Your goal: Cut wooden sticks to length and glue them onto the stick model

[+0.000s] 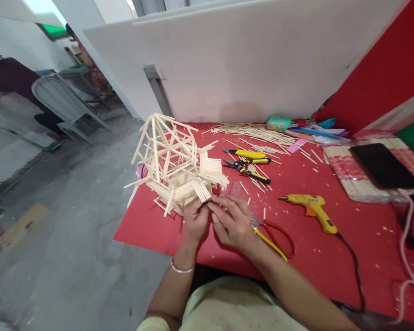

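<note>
A model built of thin wooden sticks point(169, 158) stands at the table's left edge, with an open pointed frame on top and flat stick panels lower down. At its near side, my left hand point(196, 223) is closed around the end of a small stick panel point(200, 189); whether that panel is fixed to the model I cannot tell. My right hand point(232, 221) meets the left at the panel's near end, its thumb and fingers pinched together. Whatever lies between those fingertips is hidden. Pliers with red and yellow handles point(274, 239) lie just right of my right hand.
On the red table point(307, 271) lie a yellow glue gun point(312, 207), yellow-black cutters point(251, 172), a utility knife point(250, 154) and loose sticks point(251, 133). A phone point(384, 165) rests on bagged sticks point(345, 179). A white board point(227, 64) stands behind; a person sits far left.
</note>
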Available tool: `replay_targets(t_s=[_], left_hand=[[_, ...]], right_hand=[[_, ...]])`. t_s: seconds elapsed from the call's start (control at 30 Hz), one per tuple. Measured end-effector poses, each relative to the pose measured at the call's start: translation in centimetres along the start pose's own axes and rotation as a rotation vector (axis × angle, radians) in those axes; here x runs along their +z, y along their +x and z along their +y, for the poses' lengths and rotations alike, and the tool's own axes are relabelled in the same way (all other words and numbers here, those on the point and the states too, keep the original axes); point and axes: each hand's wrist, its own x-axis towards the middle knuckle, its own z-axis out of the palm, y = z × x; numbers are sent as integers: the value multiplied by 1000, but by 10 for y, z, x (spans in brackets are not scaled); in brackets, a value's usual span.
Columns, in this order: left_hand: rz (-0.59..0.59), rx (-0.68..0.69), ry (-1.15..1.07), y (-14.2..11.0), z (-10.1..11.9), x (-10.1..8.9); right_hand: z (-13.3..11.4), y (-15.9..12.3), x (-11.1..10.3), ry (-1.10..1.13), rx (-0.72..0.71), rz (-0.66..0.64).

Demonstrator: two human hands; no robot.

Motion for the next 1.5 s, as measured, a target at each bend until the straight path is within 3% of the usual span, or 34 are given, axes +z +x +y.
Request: replay_targets(t_s=[1.0,1.1,1.2,1.3,1.37,1.4,1.5], left_hand=[[10,-59,-22,-2,-3,1],[13,-129,-101,-3,-7,1],[20,-165,-156,-6,-7,0],[31,-186,-152,-8,-6,0],[41,-207,-144,-7,-8,0],[51,-216,-148,-6,-9,0],[71,-227,-175,-6,-16,0]], right_hand=[[-4,3,-7,9,-11,27],[2,5,-29,-40,14,91],[37,14,-67,-222,162,175],[106,22,-120,-531,439,131],[160,20,-164,-808,771,-31],[184,17,-186,-883,880,-46],[240,-2,-241,-1003,1081,-68]])
